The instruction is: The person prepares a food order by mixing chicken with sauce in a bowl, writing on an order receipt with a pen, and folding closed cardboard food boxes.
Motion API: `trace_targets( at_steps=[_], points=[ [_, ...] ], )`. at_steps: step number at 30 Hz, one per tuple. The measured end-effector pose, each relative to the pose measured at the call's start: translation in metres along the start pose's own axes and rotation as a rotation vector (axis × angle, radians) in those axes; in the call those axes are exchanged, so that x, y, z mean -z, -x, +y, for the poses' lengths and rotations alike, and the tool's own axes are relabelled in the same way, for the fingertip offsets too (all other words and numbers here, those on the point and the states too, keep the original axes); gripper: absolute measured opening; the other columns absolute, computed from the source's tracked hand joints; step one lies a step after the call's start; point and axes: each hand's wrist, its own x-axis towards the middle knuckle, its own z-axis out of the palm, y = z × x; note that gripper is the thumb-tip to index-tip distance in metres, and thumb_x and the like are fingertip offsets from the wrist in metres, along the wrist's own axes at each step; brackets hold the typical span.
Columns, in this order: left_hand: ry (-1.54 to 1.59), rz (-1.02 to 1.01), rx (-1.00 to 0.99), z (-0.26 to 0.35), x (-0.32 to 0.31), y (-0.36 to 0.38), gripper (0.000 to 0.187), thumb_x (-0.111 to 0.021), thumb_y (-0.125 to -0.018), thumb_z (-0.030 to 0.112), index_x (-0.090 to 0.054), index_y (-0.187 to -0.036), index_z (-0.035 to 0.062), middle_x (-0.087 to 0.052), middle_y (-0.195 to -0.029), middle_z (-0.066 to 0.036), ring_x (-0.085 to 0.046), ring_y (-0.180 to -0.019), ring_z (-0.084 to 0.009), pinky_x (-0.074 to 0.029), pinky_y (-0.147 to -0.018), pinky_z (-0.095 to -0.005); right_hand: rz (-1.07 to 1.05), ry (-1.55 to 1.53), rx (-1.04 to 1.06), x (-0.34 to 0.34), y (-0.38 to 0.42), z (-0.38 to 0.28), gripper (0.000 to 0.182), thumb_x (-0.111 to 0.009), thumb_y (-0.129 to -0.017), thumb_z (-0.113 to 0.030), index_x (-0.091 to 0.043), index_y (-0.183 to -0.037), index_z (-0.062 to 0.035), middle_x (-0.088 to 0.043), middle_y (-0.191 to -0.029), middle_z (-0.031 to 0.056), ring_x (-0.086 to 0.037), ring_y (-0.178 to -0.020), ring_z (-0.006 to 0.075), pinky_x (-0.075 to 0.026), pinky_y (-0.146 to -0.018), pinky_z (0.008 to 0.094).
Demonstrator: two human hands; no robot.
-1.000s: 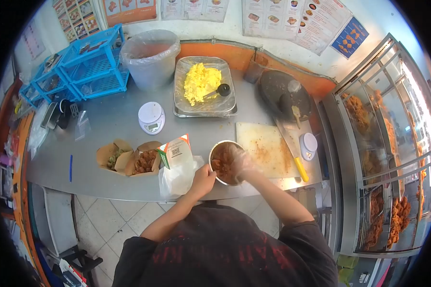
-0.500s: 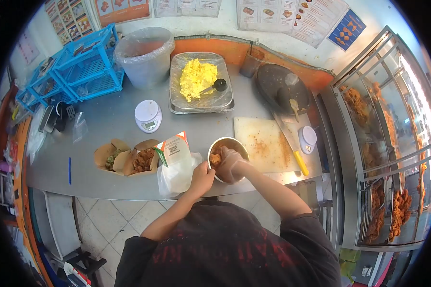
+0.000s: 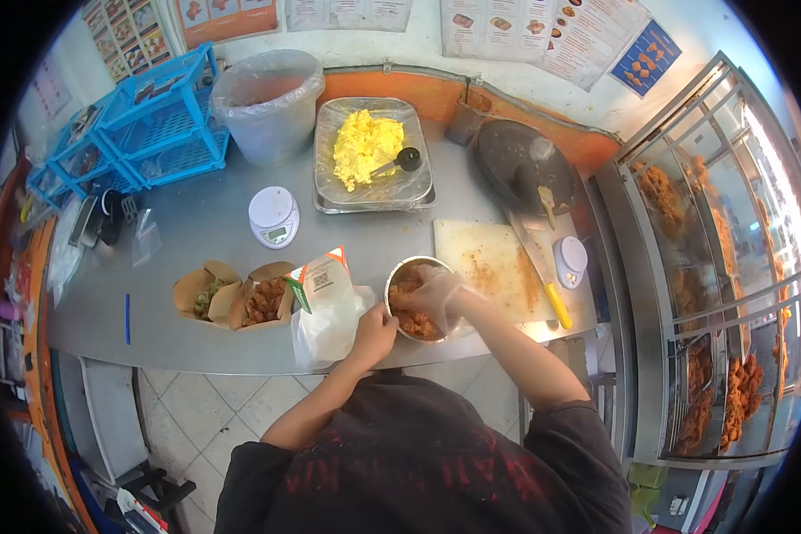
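Gripping bowl (image 3: 389, 287) by left rim, left hand (image 3: 376, 335); gloved right hand (image 3: 439, 296) inside.
Brown food pieces (image 3: 416, 326) under right hand, grip unclear; cutting board (image 3: 484, 267) right.

Head camera looks down on the counter (image 3: 214, 214)

The single view comes from the person's head, just above the shirt (image 3: 400, 463) that fills the bottom of the frame. It faces forward and steeply down, with the left hand (image 3: 376, 334) and right hand (image 3: 442, 295) near the middle. The wide, round lens blackens the corners and bows the counter's near edge. It reaches the wall (image 3: 383, 49) at the top, farther off, the floor (image 3: 182, 396) below and a glass case (image 3: 730, 298) at right.
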Motion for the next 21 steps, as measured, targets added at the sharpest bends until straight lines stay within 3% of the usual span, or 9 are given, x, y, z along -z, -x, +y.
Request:
trace_targets(
  at_steps=[5,9,10,13,16,19,21],
  points=[
    [-0.078,0.009,-0.039,-0.006,-0.002,-0.002,0.018,-0.054,-0.079,0.014,-0.05,-0.078,-0.0037,-0.058,-0.072,-0.022,-0.057,-0.069,-0.037,-0.042,-0.063,-0.0435,0.053,0.094,-0.054,-0.047,-0.047,0.019,0.069,-0.067,-0.071,-0.038,-0.045,-0.126,-0.0015,-0.046,-0.128,0.0215,-0.047,-0.119,0.032,-0.042,-0.096,0.0341],
    [0.018,-0.001,0.047,-0.009,-0.002,-0.003,0.021,-0.056,-0.08,0.016,-0.05,-0.077,-0.0033,-0.057,-0.072,-0.022,-0.056,-0.069,-0.0364,-0.042,-0.063,-0.043,0.283,0.438,0.066,-0.037,-0.026,0.021,0.069,-0.075,-0.065,-0.031,-0.048,-0.12,-0.0007,-0.051,-0.121,0.0239,-0.053,-0.111,0.0353,-0.047,-0.088,0.0386],
    [0.047,0.004,0.071,-0.01,-0.004,-0.003,0.022,-0.056,-0.081,0.017,-0.05,-0.077,-0.0032,-0.057,-0.071,-0.022,-0.056,-0.069,-0.0362,-0.042,-0.063,-0.0429,0.25,0.416,0.12,-0.026,-0.017,0.019,0.066,-0.071,-0.071,-0.035,-0.047,-0.122,0.0,-0.051,-0.121,0.0227,-0.055,-0.108,0.0363,-0.047,-0.087,0.0387],
    [0.021,0.024,0.02,-0.025,-0.008,-0.008,0.023,-0.057,-0.081,0.019,-0.05,-0.077,-0.0031,-0.057,-0.071,-0.021,-0.056,-0.067,-0.0357,-0.043,-0.062,-0.0426,-0.118,0.419,0.128,-0.01,-0.014,0.013,0.064,-0.064,-0.077,-0.041,-0.046,-0.125,-0.0023,-0.05,-0.123,0.0222,-0.053,-0.109,0.0382,-0.046,-0.089,0.0391],
    [0.111,-0.003,0.089,-0.024,-0.009,-0.01,0.022,-0.056,-0.081,0.018,-0.05,-0.077,-0.0031,-0.057,-0.071,-0.021,-0.056,-0.067,-0.0359,-0.043,-0.063,-0.0426,-0.1,0.269,0.202,0.003,0.013,0.009,0.065,-0.057,-0.081,-0.048,-0.044,-0.127,-0.0041,-0.046,-0.128,0.0234,-0.052,-0.111,0.0393,-0.045,-0.091,0.0397],
    [0.044,-0.004,0.024,-0.014,-0.003,-0.005,0.021,-0.055,-0.081,0.017,-0.05,-0.076,-0.0032,-0.057,-0.07,-0.021,-0.055,-0.066,-0.036,-0.042,-0.062,-0.0429,0.041,0.515,0.239,-0.015,-0.006,0.029,0.065,-0.056,-0.082,-0.05,-0.043,-0.128,-0.006,-0.044,-0.13,0.0235,-0.052,-0.111,0.0392,-0.044,-0.093,0.0406],
    [0.003,-0.011,0.017,-0.012,-0.002,-0.007,0.021,-0.054,-0.08,0.016,-0.049,-0.075,-0.0034,-0.056,-0.069,-0.021,-0.055,-0.066,-0.0358,-0.042,-0.061,-0.0429,0.06,0.539,0.238,-0.038,-0.024,0.036,0.064,-0.061,-0.079,-0.044,-0.043,-0.128,-0.0062,-0.044,-0.129,0.0232,-0.052,-0.11,0.0393,-0.045,-0.092,0.0403]
  ],
)
